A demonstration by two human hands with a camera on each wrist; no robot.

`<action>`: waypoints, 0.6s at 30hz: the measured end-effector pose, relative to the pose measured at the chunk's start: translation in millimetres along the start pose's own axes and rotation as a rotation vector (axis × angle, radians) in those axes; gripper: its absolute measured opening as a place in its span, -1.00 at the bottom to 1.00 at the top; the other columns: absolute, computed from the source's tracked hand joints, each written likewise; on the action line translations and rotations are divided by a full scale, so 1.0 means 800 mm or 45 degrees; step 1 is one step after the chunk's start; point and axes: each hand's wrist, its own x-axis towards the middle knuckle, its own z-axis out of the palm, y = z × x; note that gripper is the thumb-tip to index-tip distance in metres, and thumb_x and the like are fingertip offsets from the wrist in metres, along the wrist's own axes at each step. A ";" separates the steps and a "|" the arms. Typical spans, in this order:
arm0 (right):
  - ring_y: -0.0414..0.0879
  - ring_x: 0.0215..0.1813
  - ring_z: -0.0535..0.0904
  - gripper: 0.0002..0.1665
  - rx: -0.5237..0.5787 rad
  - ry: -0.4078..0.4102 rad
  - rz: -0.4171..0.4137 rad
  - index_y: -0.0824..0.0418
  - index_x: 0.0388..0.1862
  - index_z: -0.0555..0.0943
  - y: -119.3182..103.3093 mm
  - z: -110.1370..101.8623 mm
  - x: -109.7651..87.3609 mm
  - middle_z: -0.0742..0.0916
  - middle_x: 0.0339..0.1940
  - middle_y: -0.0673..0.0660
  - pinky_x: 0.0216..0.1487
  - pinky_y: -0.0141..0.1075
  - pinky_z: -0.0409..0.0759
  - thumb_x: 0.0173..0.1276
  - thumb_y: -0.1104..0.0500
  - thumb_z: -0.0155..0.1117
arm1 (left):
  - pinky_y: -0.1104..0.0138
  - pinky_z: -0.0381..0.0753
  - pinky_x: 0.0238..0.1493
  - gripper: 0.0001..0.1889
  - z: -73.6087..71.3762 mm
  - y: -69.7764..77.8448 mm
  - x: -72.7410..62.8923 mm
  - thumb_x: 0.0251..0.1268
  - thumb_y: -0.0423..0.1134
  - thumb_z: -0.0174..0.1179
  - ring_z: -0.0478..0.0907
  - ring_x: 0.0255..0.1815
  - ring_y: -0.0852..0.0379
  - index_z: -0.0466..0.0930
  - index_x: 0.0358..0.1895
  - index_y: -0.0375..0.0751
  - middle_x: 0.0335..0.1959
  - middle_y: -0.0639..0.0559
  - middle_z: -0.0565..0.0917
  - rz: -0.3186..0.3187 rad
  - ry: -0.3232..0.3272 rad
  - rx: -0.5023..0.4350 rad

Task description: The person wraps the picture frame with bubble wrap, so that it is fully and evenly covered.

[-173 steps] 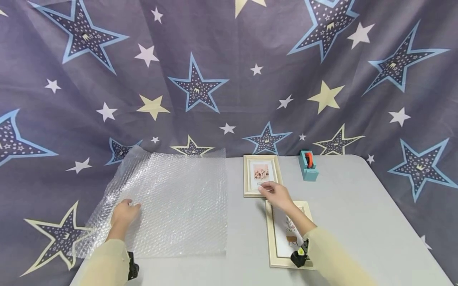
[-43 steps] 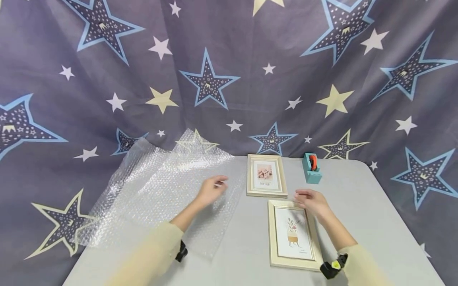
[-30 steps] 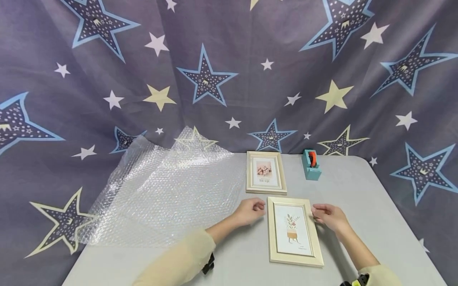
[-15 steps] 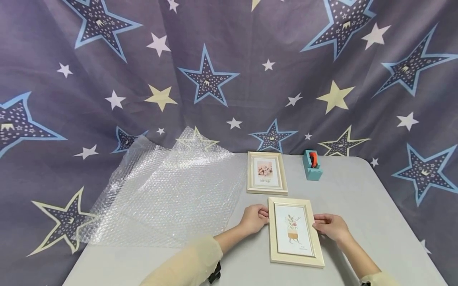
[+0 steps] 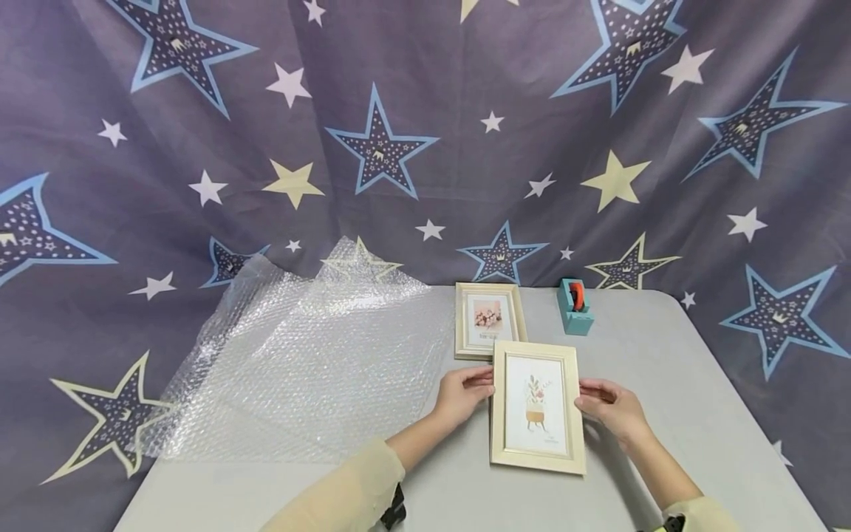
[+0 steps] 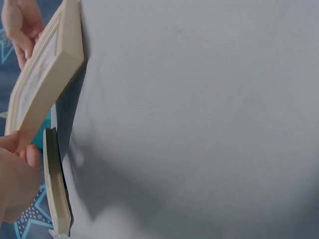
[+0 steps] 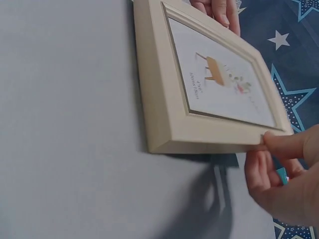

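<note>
- Frame (image 5: pixel 538 408) with the plant print (image 5: pixel 535 403): probably light and stiff, its smooth moulding perhaps slippery, any glazing fragile.
- Long sides look the best hold, clear of the print; the left hand (image 5: pixel 460 397) and right hand (image 5: pixel 614 411) grip there, fingers (image 5: pixel 480 377) closed on it.
- Head view: it overlaps a corner of the flower frame (image 5: pixel 488 318); height above the bench (image 5: pixel 665 369) is hard to judge.
- Left wrist view: adds its tilt and thick edge, a shadowed gap beneath.
- Right wrist view: shows the thumb (image 7: pixel 284 145) at the rim, fingers lower; whether the near edge touches, I cannot tell.
</note>
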 end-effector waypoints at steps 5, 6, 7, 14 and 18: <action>-0.53 -0.25 0.62 -0.40 0.173 0.024 -0.074 0.45 0.22 0.44 -0.007 0.000 0.000 0.70 -0.30 -0.35 -0.14 -0.61 0.64 0.24 0.28 0.36 | 0.46 0.69 -0.04 -0.60 -0.005 0.007 0.007 0.07 -0.55 0.29 0.66 0.02 -0.25 0.59 0.05 -0.47 -0.03 -0.40 0.68 0.003 0.030 -0.221; -0.53 -0.24 0.62 -0.43 0.211 0.035 -0.091 0.44 0.20 0.46 -0.009 0.000 0.000 0.69 -0.32 -0.38 -0.14 -0.62 0.64 0.23 0.29 0.36 | 0.44 0.69 -0.02 -0.60 -0.006 0.008 0.008 0.07 -0.56 0.29 0.65 0.03 -0.27 0.58 0.05 -0.49 -0.01 -0.42 0.66 0.013 0.029 -0.254; -0.53 -0.23 0.63 -0.48 0.244 0.048 -0.111 0.38 0.16 0.51 -0.010 0.000 0.001 0.69 -0.33 -0.41 -0.13 -0.62 0.64 0.22 0.30 0.37 | 0.44 0.69 0.00 -0.60 -0.006 0.010 0.009 0.07 -0.56 0.29 0.64 0.05 -0.27 0.57 0.05 -0.49 0.01 -0.41 0.66 0.016 0.027 -0.271; -0.50 -0.21 0.65 -0.67 0.419 0.120 -0.226 0.15 -0.07 0.67 -0.010 0.002 0.001 0.73 -0.31 -0.37 -0.15 -0.64 0.63 0.16 0.34 0.40 | 0.42 0.66 0.07 -0.57 -0.014 0.020 0.016 0.08 -0.56 0.28 0.61 0.10 -0.25 0.53 0.09 -0.51 0.08 -0.41 0.61 0.059 -0.017 -0.295; -0.48 -0.19 0.65 -0.64 0.470 0.115 -0.254 0.16 -0.03 0.67 -0.005 0.005 0.001 0.74 -0.28 -0.35 -0.13 -0.63 0.63 0.17 0.35 0.39 | 0.42 0.65 0.09 -0.56 -0.018 0.018 0.018 0.09 -0.56 0.27 0.60 0.11 -0.27 0.52 0.11 -0.51 0.08 -0.42 0.61 0.074 -0.057 -0.265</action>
